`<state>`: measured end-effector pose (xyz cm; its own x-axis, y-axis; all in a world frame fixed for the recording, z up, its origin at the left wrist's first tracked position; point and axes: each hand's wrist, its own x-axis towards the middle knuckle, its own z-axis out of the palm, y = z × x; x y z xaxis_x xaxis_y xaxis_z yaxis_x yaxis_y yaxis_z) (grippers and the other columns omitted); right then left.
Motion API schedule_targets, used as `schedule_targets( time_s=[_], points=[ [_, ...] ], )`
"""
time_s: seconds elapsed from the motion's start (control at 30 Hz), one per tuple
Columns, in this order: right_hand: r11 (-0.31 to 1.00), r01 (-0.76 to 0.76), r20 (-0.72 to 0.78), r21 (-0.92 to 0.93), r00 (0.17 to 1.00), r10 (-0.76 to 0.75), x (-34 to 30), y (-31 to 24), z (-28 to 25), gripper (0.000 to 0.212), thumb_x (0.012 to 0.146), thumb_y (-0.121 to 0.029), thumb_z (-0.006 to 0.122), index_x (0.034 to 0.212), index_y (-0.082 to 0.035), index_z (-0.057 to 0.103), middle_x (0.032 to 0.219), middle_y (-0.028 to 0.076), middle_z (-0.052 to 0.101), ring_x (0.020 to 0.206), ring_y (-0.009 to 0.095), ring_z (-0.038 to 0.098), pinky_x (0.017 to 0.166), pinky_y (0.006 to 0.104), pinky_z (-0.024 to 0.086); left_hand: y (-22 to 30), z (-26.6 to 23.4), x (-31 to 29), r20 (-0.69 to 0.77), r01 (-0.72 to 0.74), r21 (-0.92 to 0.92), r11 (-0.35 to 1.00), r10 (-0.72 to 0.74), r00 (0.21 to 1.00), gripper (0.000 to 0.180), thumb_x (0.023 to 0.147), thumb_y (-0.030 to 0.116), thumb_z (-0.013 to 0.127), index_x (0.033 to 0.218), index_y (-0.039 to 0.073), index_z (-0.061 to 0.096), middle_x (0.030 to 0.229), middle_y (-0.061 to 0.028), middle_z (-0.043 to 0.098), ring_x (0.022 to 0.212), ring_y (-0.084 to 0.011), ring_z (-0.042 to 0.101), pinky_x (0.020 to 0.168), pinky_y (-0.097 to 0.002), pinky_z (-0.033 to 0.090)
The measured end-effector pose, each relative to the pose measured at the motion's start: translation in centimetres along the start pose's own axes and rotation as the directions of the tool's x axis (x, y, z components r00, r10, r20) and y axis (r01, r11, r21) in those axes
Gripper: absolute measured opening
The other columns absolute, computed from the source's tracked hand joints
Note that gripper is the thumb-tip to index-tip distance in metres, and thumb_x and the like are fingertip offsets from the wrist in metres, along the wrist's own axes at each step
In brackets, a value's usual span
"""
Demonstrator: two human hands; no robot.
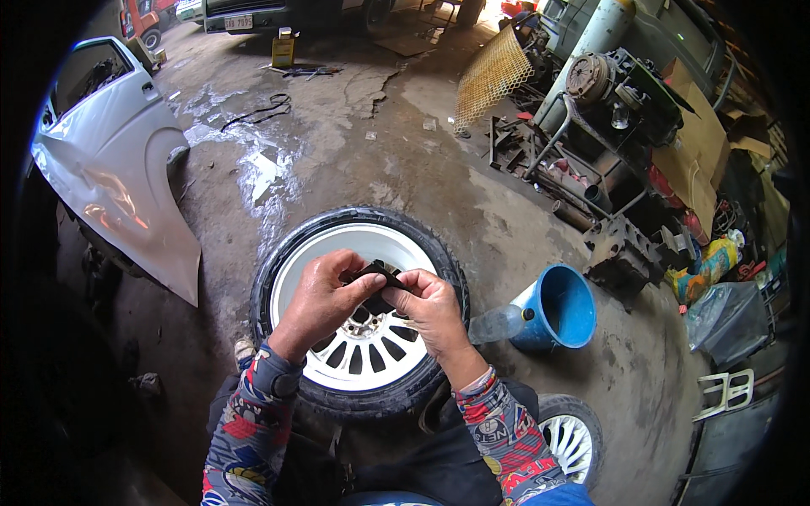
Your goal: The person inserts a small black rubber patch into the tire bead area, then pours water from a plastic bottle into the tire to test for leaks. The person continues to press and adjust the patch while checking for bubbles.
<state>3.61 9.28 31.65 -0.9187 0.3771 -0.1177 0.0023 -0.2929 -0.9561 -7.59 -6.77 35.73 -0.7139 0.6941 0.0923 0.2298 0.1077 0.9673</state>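
The small black piece point(384, 273) has a blue bucket point(548, 331) and clear bottle point(498, 324) right of the hands, a glossy white fender point(126, 173) far left. Left hand point(327, 297) and right hand point(432, 310) pinch it, fingers curled nearly closed, above a treaded tyre point(361, 400) and white spoked wheel point(361, 347).
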Motion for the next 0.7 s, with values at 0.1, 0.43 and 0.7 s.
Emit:
schedule_targets(
  time_s=[0.1,0.43,0.7],
  points=[
    [0.995,0.044,0.015,-0.092,0.999,-0.043,-0.3,-0.1,0.2,0.013,0.093,-0.009,0.08,0.099,0.0,0.073,0.088,-0.001,0.072,0.079,0.004,0.064,0.074,0.0201,0.053,0.1,-0.2,-0.2,0.088,-0.065,0.009,0.998,0.064,0.994,0.023,0.094,0.016,0.076,0.104,-0.004,0.073,0.088,-0.0123,0.073,0.082,-0.0133,0.067,0.073,-0.0323,0.055],
    [0.989,0.062,-0.007,-0.136,0.998,-0.064,-0.3,-1.4,0.1,0.023,0.099,-0.015,0.074,0.113,0.003,0.072,0.097,0.002,0.074,0.084,0.005,0.066,0.076,0.0194,0.054,-0.9,0.2,-0.1,0.052,0.13,-0.314,0.941,-0.12,0.991,0.021,0.099,0.018,0.073,0.101,-0.003,0.076,0.083,-0.0018,0.074,0.073,-0.0057,0.064,0.065,-0.0255,0.053],
    [0.998,0.035,0.083,-0.048,0.996,-0.031,-0.6,-1.8,0.2,0.032,0.09,-0.008,0.082,0.115,0.004,0.067,0.102,0.008,0.074,0.092,0.01,0.069,0.087,0.0228,0.056,-0.8,0.3,-0.6,0.065,0.235,-0.591,0.772,-0.245,0.967,0.02,0.101,0.017,0.069,0.106,-0.002,0.074,0.093,-0.0057,0.077,0.078,-0.0099,0.071,0.07,-0.0251,0.057]
  ],
)
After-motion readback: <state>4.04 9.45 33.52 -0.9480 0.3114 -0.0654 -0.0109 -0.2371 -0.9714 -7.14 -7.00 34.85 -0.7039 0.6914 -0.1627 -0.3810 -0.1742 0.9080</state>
